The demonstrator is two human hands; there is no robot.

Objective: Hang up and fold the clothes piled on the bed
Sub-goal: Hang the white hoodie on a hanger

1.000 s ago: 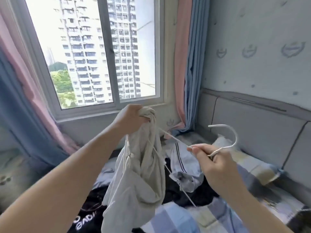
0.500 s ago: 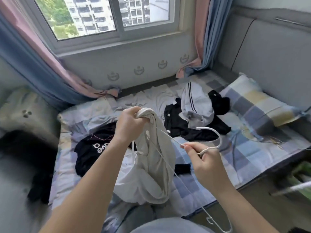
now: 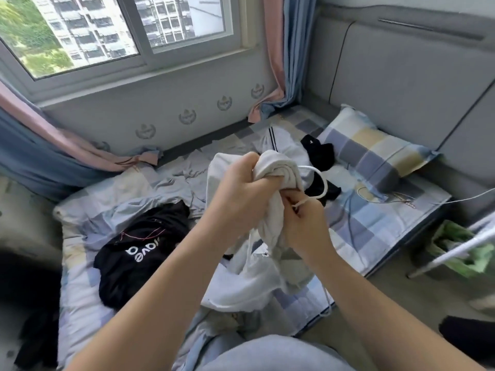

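One limp, seemingly light garment (image 3: 278, 167) hung bunched at its top in the left hand (image 3: 238, 194), right hand (image 3: 305, 226) pinching the stiff hanger (image 3: 325, 183).

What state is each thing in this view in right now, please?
Left hand, gripping the bunched top of the garment.
Right hand, pinching the neck of the hanger.
Garment, bunched, held above the bed, not yet hung.
Hanger, hook showing, rest mostly hidden by the garment.
Black shirt, crumpled on the bed, unfolded.
Pillow, lying by the headboard.
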